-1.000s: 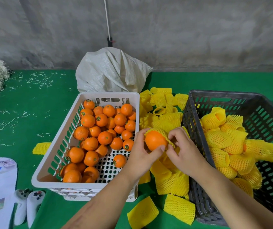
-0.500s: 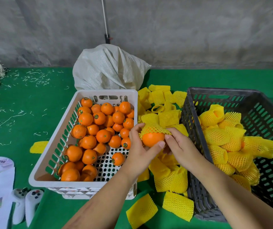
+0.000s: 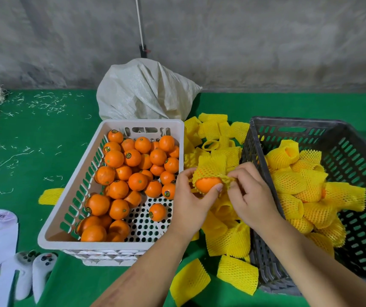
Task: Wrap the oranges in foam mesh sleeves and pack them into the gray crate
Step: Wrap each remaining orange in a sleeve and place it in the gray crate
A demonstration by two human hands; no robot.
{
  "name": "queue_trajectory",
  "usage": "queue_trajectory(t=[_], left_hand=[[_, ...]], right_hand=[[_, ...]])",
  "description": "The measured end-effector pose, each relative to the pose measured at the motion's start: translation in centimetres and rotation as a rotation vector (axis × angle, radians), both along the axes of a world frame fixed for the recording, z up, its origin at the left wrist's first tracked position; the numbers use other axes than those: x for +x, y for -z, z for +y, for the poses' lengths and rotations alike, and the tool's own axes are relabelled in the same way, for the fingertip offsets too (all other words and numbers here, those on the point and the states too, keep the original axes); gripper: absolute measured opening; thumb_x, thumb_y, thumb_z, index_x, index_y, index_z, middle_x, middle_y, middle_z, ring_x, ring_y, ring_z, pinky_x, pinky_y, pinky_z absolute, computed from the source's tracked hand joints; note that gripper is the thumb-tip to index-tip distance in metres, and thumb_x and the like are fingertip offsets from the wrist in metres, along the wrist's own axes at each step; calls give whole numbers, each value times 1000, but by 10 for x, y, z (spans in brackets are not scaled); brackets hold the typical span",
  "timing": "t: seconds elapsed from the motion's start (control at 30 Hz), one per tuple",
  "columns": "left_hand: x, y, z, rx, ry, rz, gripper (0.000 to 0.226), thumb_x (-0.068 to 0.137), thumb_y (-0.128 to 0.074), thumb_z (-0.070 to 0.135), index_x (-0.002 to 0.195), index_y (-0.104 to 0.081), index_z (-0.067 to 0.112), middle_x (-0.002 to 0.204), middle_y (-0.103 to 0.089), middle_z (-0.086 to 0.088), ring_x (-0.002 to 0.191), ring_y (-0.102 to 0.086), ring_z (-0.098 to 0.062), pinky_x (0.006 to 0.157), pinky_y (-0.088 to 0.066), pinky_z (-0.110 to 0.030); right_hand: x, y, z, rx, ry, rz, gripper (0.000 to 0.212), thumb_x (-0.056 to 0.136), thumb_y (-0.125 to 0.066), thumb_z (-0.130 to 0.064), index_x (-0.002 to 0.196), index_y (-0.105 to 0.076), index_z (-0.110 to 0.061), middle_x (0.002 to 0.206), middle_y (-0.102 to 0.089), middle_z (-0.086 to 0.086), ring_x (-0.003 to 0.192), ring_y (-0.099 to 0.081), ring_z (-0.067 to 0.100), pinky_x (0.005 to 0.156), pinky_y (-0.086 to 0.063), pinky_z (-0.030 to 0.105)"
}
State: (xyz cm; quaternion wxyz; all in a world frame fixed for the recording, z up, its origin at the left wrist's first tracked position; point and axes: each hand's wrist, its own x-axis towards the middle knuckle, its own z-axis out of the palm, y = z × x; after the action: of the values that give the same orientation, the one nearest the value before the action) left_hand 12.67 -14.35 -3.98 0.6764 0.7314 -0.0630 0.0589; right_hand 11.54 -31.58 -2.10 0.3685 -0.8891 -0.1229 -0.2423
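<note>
Since a second ago the foam mesh sleeve (image 3: 210, 168) has come further down over the orange (image 3: 207, 185), so that only the fruit's lower, near side now shows bare where most of it was bare before. The left hand (image 3: 190, 200) cups the orange from below and the left, thumb tip pressed against its bare skin. The right hand (image 3: 249, 193) pinches the sleeve's lower right edge between thumb and curled fingers and stretches it outward; the mesh is drawn to a thin point there. Both hands hold the fruit in the air between the two crates, above a heap of loose sleeves (image 3: 224, 229).

By my reading the step in hand is the sleeving itself, a good way through but unfinished. The next move calls for pulling the stretched rim down over the remaining bare side while the left hand turns or shifts its thumb out of the way, then carrying the wrapped fruit to the right into the gray crate (image 3: 354, 138).

That crate, just beside the right wrist, holds a pile of wrapped oranges (image 3: 297, 185) lying against its left and middle part, with slotted floor bare at the right. The white crate (image 3: 84, 180) on the left holds many unwrapped oranges (image 3: 133, 171), thick at the far end and near left corner, and one alone on the perforated floor. More flat sleeves lie on the green table (image 3: 44, 140) behind and in front of the heap.
</note>
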Motion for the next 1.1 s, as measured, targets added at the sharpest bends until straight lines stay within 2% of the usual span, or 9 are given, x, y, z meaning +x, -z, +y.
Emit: queue_trajectory(t=[0.13,0.23,0.5,0.6,0.73,0.8,0.87,1.0,1.1], left_hand=[[1,-3,11,-160,115,74,61,87,-83,52,135,-49,34,122,-68,4,110,-70,-22,90,-61,-36],[1,-2,20,-262,270,160,71,89,-87,38,146,-44,40,133,-68,3,115,-71,-28,95,-61,-41],[2,-2,10,-196,147,87,64,84,-89,26,131,-45,28,113,-69,9,99,-74,-15,77,-59,-26],[2,-4,5,-130,58,56,62,80,-89,34,123,-44,29,105,-65,15,87,-70,-5,69,-55,-22],[2,-3,8,-70,126,0,62,83,-87,37,121,-38,32,102,-54,35,95,-66,-2,72,-55,-23],[2,2,13,-103,188,-6,65,85,-87,34,129,-38,36,122,-54,27,115,-64,-8,84,-60,-31],[2,3,14,-100,165,-12,69,85,-87,35,136,-40,40,139,-47,10,129,-57,-17,91,-61,-39],[5,3,9,-189,84,3,63,87,-86,33,133,-44,27,121,-62,12,106,-70,-17,78,-60,-32],[9,7,7,-130,-12,2,60,83,-86,37,127,-46,28,116,-62,10,103,-69,-17,80,-60,-36]], right_hand=[[-1,1,5,77,-112,192,25,98,-48,-55,118,-43,-40,104,-48,-28,91,-55,1,68,-44,14],[-1,0,3,126,-103,216,31,101,-43,-54,127,-43,-37,106,-57,-20,91,-61,5,67,-49,19],[-2,2,6,-152,58,-102,18,94,-66,-7,111,-66,-3,96,-56,-7,81,-38,-6,74,-31,-6],[-4,2,8,-214,-13,-190,18,94,-59,-17,106,-65,-5,94,-64,3,77,-41,0,77,-34,1],[-4,2,6,-99,-7,64,36,90,-53,-43,123,-48,-28,102,-47,-25,88,-49,-8,70,-41,7],[-3,6,4,-44,-6,276,53,91,-54,-52,139,-39,-36,120,-54,-17,102,-57,2,76,-54,24],[1,9,1,-25,-15,357,55,96,-59,-42,146,-37,-38,129,-60,-1,109,-62,15,81,-57,36],[0,4,3,-34,24,45,33,98,-54,-26,129,-62,-19,104,-67,-4,81,-57,-8,71,-40,2],[-4,2,6,-181,-44,-164,30,97,-51,-19,117,-69,-5,107,-71,6,95,-66,13,83,-53,20]])
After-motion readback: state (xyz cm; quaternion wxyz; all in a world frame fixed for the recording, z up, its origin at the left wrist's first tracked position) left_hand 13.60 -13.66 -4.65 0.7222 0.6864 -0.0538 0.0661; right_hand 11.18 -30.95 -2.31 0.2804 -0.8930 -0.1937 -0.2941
